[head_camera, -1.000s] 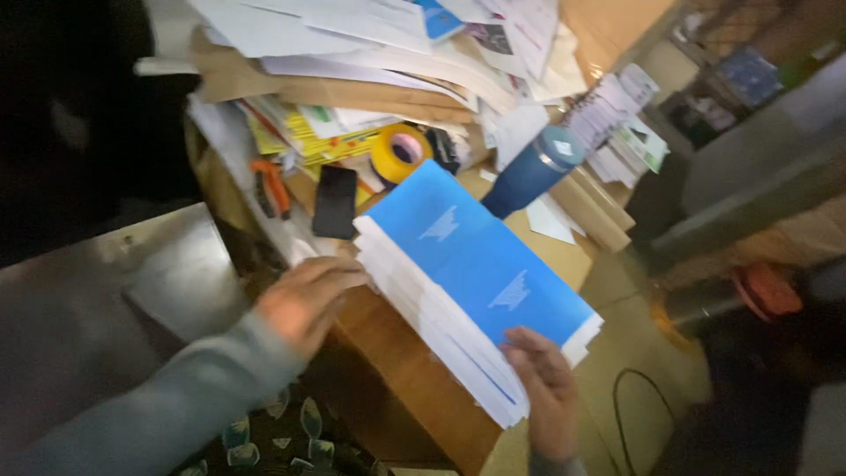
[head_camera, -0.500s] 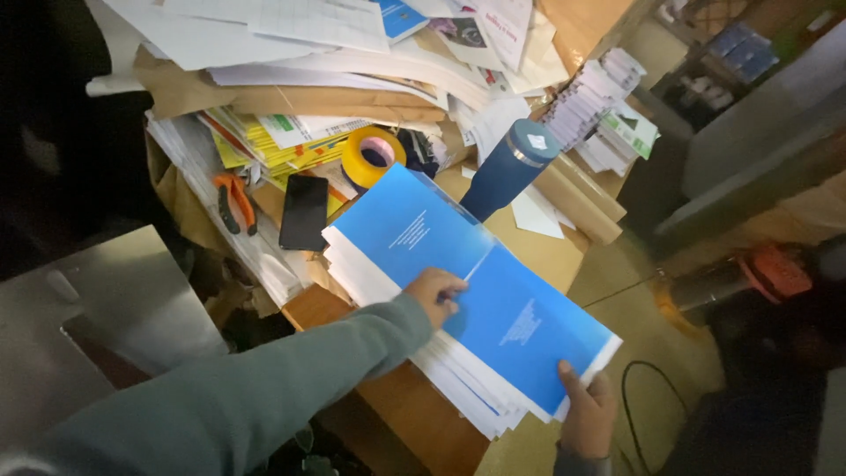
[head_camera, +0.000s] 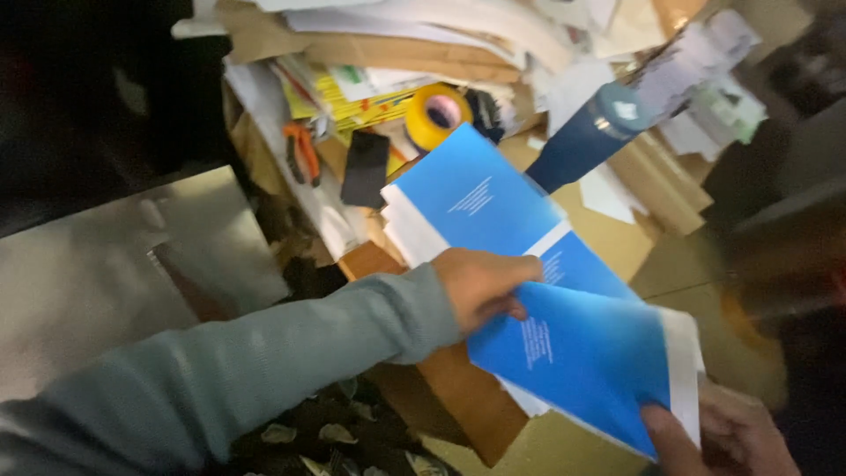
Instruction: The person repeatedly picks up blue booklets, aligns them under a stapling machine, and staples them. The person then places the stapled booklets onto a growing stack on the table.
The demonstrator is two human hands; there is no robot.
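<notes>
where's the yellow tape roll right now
In the head view the yellow tape roll sits upper centre on the cluttered desk, just above the blue booklets, right of the black phone and left of the dark blue bottle.

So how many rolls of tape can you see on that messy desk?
1. A yellow tape roll stands on edge near the back of the desk, between the black phone and the dark blue bottle. Others may be hidden under the paper piles.
</notes>
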